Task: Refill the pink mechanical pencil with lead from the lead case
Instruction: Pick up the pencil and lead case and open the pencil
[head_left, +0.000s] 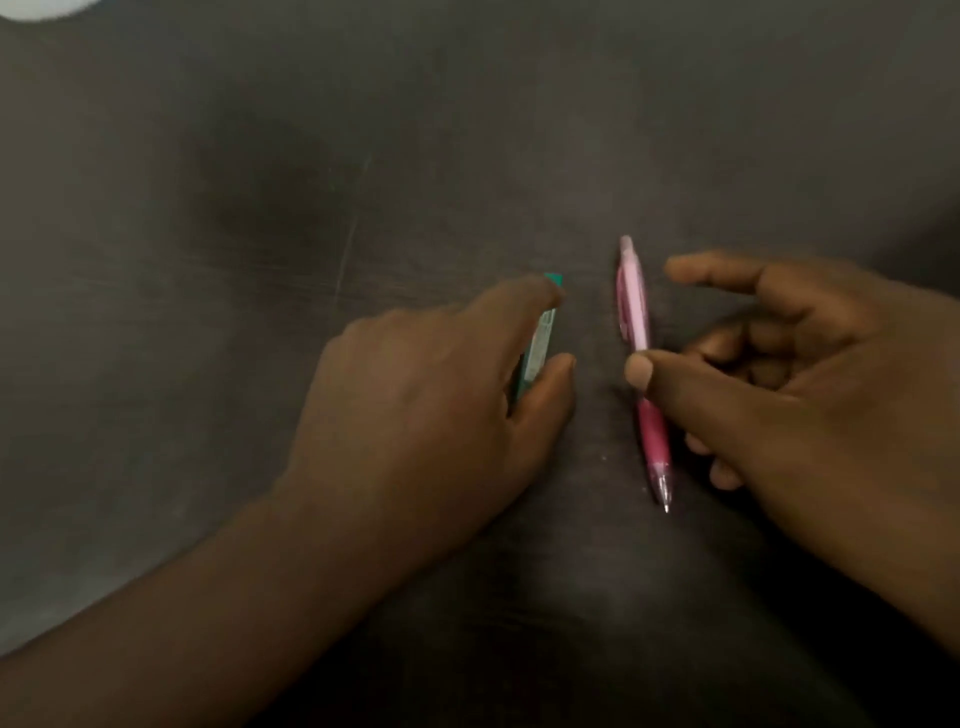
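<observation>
The pink mechanical pencil (636, 312) lies on the dark table (260, 260), its cap end away from me and its metal tip toward me. My right hand (810, 374) hovers over it from the right with the fingers spread. The thumb tip rests on the barrel's middle and the index finger stretches out beyond the pencil. The teal lead case (540, 343) sits just left of the pencil, mostly covered by my left hand (431, 405). The index finger lies along the case's far end and the thumb presses its near right side.
A pale rounded object (47, 8) shows at the top left corner. The table's near edge curves across the bottom left. Faint scratches mark the dark surface around the middle.
</observation>
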